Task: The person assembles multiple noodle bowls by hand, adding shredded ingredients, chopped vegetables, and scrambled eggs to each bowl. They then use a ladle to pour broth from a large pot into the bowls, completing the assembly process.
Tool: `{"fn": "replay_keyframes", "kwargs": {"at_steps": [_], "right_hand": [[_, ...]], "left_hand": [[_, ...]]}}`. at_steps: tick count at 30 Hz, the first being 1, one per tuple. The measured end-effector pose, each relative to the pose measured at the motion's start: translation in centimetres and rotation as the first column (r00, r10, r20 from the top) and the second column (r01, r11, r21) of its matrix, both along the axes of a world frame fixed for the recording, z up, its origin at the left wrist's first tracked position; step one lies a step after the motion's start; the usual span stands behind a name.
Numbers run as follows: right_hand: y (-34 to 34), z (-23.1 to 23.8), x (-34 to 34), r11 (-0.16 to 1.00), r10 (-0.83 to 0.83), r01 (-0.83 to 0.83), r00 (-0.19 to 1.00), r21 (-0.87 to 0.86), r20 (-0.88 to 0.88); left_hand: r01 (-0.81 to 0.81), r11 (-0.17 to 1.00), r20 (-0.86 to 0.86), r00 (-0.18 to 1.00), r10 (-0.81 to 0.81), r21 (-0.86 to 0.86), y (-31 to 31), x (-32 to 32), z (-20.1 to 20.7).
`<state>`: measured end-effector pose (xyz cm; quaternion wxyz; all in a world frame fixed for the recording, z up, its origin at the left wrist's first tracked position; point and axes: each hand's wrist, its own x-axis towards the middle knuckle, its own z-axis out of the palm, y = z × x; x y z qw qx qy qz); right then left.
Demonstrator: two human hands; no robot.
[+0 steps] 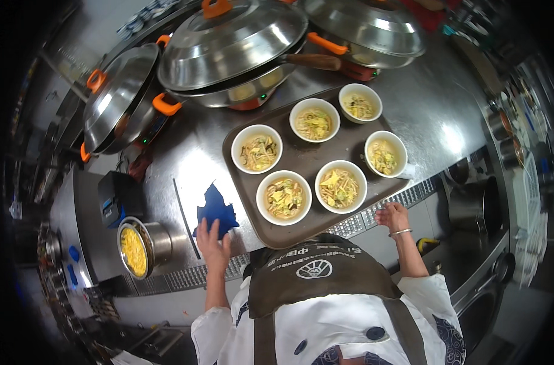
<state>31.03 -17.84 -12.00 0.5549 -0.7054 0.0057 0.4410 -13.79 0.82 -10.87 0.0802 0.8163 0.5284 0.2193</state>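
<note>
My left hand (214, 247) is beside the tray's left corner, fingers apart, with nothing seen in it. Its fingertips overlap the lower edge of a crumpled blue cloth (217, 208); whether they touch it I cannot tell. My right hand (392, 218), a bangle at its wrist, is at the counter's near edge, right of the tray, its fingers loosely bent and holding nothing visible. Between and beyond them lies a brown tray (345, 145) bearing several white bowls (307, 207) of soup with yellow strips and pale shreds. A white piece (407, 172) juts from beside the rightmost bowl.
Large lidded steel pans (234, 45) with orange handles stand along the back and left. One wooden handle (313, 61) reaches over the counter toward the bowls. At left are a steel pot (161, 242) with yellow strips and a black box (119, 198). Perforated metal (351, 228) runs along the near edge.
</note>
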Motion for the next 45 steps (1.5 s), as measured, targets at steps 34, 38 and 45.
{"fn": "replay_keyframes", "kwargs": {"at_steps": [34,38,45], "right_hand": [[2.0,-0.6,0.7,0.987,0.154,-0.131,0.937,0.091,-0.314],[1.5,-0.3,1.5,0.964,0.265,-0.236,0.906,0.127,-0.33],[-3.7,-0.3,3.2,0.968,0.248,-0.236,0.954,0.086,-0.171]], "left_hand": [[-0.171,0.844,0.135,0.952,0.274,-0.508,2.7,9.0,-0.5],[-0.211,0.97,-0.023,0.978,0.209,-0.118,3.4,11.7,3.2],[0.095,0.994,0.448,0.887,-0.108,0.051,17.2,23.8,21.2]]}}
